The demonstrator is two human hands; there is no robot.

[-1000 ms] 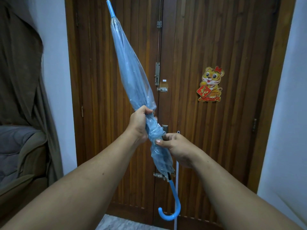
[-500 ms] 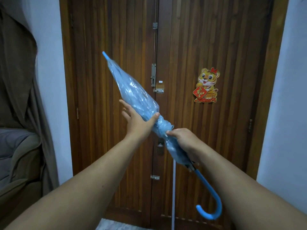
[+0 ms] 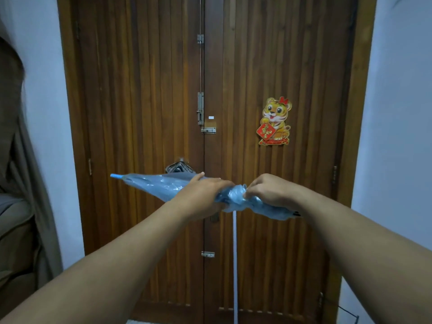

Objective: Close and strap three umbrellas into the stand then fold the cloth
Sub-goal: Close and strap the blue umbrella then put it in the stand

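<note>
A closed light-blue see-through umbrella (image 3: 154,185) lies almost level at chest height, its blue tip pointing left. My left hand (image 3: 201,197) is wrapped around the bunched canopy near its middle. My right hand (image 3: 271,192) pinches the gathered canopy just to the right of it. My right forearm hides the curved handle. No stand, cloth or other umbrella is in view.
A brown wooden double door (image 3: 145,101) fills the view ahead, with a tiger sticker (image 3: 275,122) on its right leaf. A brown curtain (image 3: 21,160) and a grey armchair (image 3: 14,220) stand at the left. White walls flank the door.
The umbrella has swung down from nearly upright to almost level, tip now left. Both hands stayed on the canopy and lowered with it; the handle has gone out of sight.
</note>
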